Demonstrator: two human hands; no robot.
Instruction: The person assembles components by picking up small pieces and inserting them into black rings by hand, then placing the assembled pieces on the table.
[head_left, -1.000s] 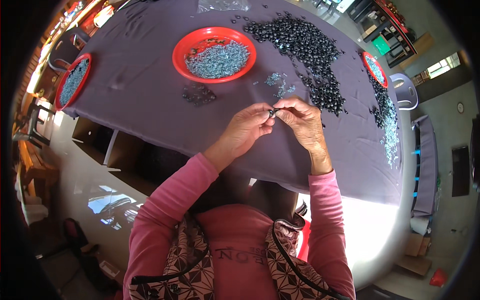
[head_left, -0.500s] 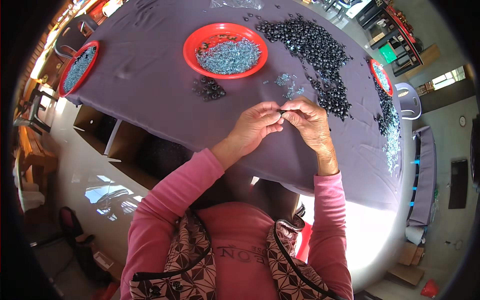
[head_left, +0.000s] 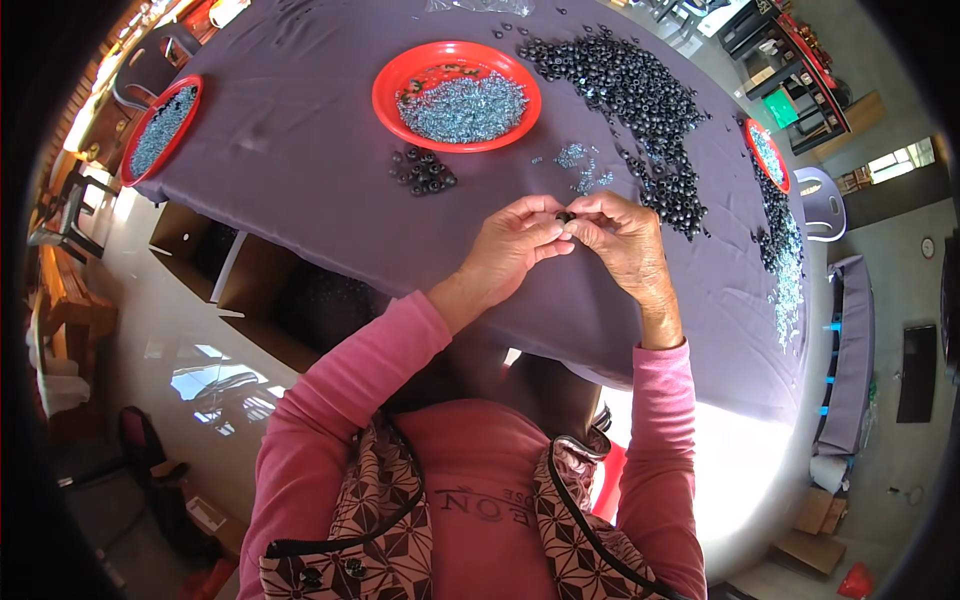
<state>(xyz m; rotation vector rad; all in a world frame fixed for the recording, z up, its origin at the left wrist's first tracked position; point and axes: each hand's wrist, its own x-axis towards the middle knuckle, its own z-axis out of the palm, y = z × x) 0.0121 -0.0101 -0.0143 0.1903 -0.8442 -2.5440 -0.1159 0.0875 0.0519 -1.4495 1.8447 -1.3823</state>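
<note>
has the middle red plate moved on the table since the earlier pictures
No. The red plate keeps its place behind the small cluster of black pieces on the purple cloth; only the whole view shifted.

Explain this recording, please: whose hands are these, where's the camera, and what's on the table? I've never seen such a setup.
There is no machine: someone works bare-handed. The camera sits on their head, looking down; its wide lens bends straight edges. The left hand and right hand meet over a cloth-covered table, pinching a small dark piece between them. Beyond them stands a red plate of small bluish pieces, with a cluster of black pieces in front and a large black pile to its right. A second red plate sits at the left edge.
</note>
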